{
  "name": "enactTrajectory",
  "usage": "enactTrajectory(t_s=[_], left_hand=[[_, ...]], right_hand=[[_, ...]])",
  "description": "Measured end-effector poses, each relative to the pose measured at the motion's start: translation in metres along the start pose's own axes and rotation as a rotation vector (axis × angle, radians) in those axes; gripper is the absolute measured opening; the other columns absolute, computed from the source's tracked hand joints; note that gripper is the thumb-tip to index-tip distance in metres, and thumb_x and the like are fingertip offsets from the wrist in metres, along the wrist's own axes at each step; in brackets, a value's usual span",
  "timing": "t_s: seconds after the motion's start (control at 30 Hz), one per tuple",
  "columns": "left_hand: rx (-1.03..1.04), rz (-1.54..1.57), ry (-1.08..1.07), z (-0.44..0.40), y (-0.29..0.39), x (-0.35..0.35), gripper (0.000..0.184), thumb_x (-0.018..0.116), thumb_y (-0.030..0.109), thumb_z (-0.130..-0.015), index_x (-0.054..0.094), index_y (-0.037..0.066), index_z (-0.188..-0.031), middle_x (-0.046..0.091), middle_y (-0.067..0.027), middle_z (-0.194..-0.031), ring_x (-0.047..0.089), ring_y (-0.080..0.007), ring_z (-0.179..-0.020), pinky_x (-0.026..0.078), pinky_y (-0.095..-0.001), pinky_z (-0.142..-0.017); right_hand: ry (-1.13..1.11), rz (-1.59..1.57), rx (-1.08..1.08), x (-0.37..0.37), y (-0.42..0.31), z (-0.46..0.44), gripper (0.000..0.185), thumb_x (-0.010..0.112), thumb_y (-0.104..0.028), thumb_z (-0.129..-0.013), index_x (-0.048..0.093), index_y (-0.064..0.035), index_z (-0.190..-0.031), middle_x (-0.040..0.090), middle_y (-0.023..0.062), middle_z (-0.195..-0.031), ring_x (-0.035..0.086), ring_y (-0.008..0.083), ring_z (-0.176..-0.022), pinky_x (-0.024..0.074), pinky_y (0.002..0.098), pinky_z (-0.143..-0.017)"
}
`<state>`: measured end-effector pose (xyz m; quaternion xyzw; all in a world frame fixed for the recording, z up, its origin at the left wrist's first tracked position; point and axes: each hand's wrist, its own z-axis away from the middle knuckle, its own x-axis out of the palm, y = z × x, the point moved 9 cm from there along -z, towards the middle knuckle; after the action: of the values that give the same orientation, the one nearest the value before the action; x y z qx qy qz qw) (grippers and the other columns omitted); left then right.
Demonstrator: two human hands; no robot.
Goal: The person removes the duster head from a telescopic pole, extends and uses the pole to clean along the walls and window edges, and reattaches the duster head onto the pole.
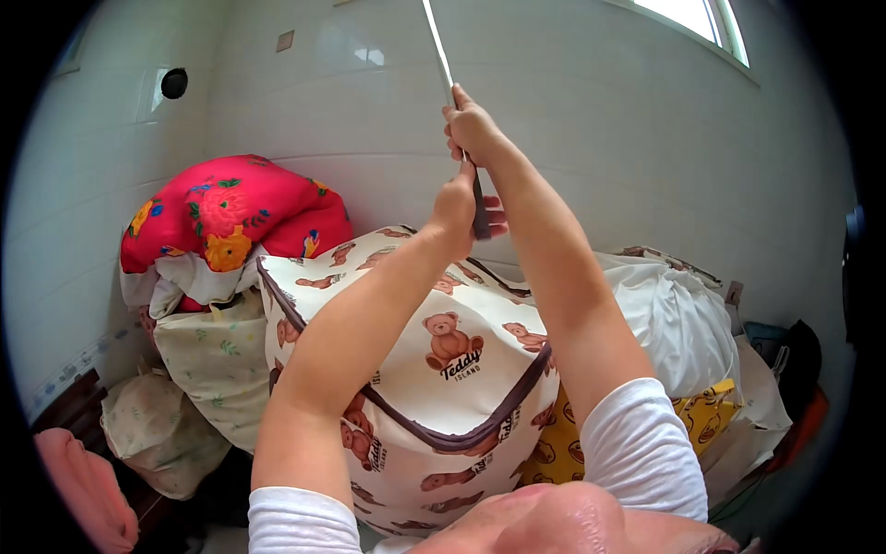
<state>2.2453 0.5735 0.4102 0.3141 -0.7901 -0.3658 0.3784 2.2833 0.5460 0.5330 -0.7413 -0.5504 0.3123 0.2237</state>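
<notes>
A long, thin pale pole (439, 42) with a dark grey lower end rises past the top of the view, slightly tilted. My right hand (472, 127) is wrapped around it higher up. Just below, my left hand (454, 210) holds the dark end, its thumb along the pole and its fingertips showing on the far side. The pole's upper end is out of view. Beneath my forearms sits a large, bulging white storage bag (406, 337) with teddy bear prints and dark brown edging.
A pink-red floral quilt (221, 208) lies atop a leaf-patterned bundle (217, 355) at left. White cloth (664, 314) and a yellow printed bag (706, 411) are at right. Pink fabric (83, 480) lies lower left. A tiled wall (305, 102) stands behind, with a window (697, 20) upper right.
</notes>
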Motion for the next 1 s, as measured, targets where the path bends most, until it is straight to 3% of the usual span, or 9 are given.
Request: enactTrajectory(t_s=[0.03,0.07,0.17,0.37,0.53,0.73,0.93,1.0], left_hand=[[0.014,0.051,0.053,-0.001,-0.004,-0.006,0.039,0.039,0.046,-0.089,0.042,0.009,-0.100,0.047,-0.0056,-0.072,0.048,-0.0178,-0.054,0.044,-0.0339,-0.052],[0.015,0.053,0.056,-0.002,-0.008,-0.013,0.039,0.039,0.046,-0.089,0.042,0.009,-0.100,0.047,-0.0056,-0.072,0.048,-0.0178,-0.054,0.044,-0.0339,-0.052],[-0.048,-0.117,0.131,0.000,-0.016,-0.044,0.027,0.039,0.032,-0.087,0.040,0.007,-0.095,0.043,-0.0059,-0.070,0.040,-0.0141,-0.048,0.037,-0.0315,-0.042],[-0.078,-0.329,0.103,0.030,-0.018,-0.048,0.025,0.040,0.029,-0.086,0.041,0.004,-0.091,0.040,-0.0048,-0.061,0.040,-0.0139,-0.046,0.035,-0.0300,-0.040],[-0.129,-0.363,0.039,0.054,-0.028,-0.052,0.026,0.042,0.029,-0.085,0.042,0.004,-0.093,0.038,-0.0025,-0.054,0.037,-0.0130,-0.043,0.032,-0.0296,-0.039],[-0.118,-0.574,-0.014,0.088,0.009,-0.074,0.027,0.044,0.032,-0.087,0.044,0.006,-0.090,0.039,-0.0008,-0.054,0.035,-0.0097,-0.040,0.031,-0.0265,-0.035],[-0.109,-0.718,-0.067,0.141,0.057,-0.106,0.027,0.045,0.030,-0.085,0.045,0.003,-0.087,0.035,0.0006,-0.050,0.031,-0.0082,-0.034,0.026,-0.0252,-0.031],[-0.153,-0.689,-0.020,0.164,0.064,-0.120,0.026,0.045,0.029,-0.085,0.045,0.004,-0.087,0.034,0.0005,-0.049,0.031,-0.0083,-0.034,0.026,-0.0250,-0.032]], right_hand=[[-0.077,-0.007,0.033,0.011,0.004,0.002,0.056,0.043,-0.017,-0.089,0.017,-0.0217,-0.139,0.042,0.0029,-0.063,0.039,0.0120,-0.045,0.0368,0.0291,-0.038],[-0.157,-0.015,0.065,0.024,0.008,0.005,0.056,0.043,-0.016,-0.089,0.018,-0.0207,-0.139,0.042,0.0030,-0.060,0.041,0.0124,-0.044,0.0381,0.0301,-0.037],[-0.077,0.026,0.057,0.032,0.018,0.017,0.057,0.041,-0.015,-0.089,0.015,-0.0188,-0.139,0.042,0.0037,-0.059,0.040,0.0129,-0.044,0.0391,0.0308,-0.038],[-0.032,-0.081,0.042,0.027,0.029,0.040,0.061,0.039,-0.017,-0.090,0.004,-0.0164,-0.140,0.043,0.0042,-0.063,0.040,0.0125,-0.044,0.0402,0.0292,-0.039],[-0.025,-0.205,0.073,0.021,0.031,0.070,0.069,0.041,-0.016,-0.089,-0.006,-0.0119,-0.138,0.046,0.0094,-0.078,0.047,0.0147,-0.050,0.0460,0.0303,-0.042],[-0.020,-0.071,0.021,0.032,-0.008,0.081,0.075,0.042,-0.013,-0.087,-0.016,-0.0090,-0.135,0.049,0.0158,-0.096,0.057,0.0194,-0.061,0.0518,0.0320,-0.046],[0.165,-0.026,0.041,0.043,-0.040,0.073,0.082,0.047,-0.016,-0.086,-0.020,-0.0049,-0.133,0.050,0.0162,-0.106,0.059,0.0200,-0.065,0.0521,0.0313,-0.048],[0.145,-0.012,0.096,0.062,-0.039,0.077,0.070,0.040,-0.023,-0.086,-0.010,-0.0031,-0.132,0.051,0.0152,-0.100,0.059,0.0199,-0.063,0.0525,0.0313,-0.049]])
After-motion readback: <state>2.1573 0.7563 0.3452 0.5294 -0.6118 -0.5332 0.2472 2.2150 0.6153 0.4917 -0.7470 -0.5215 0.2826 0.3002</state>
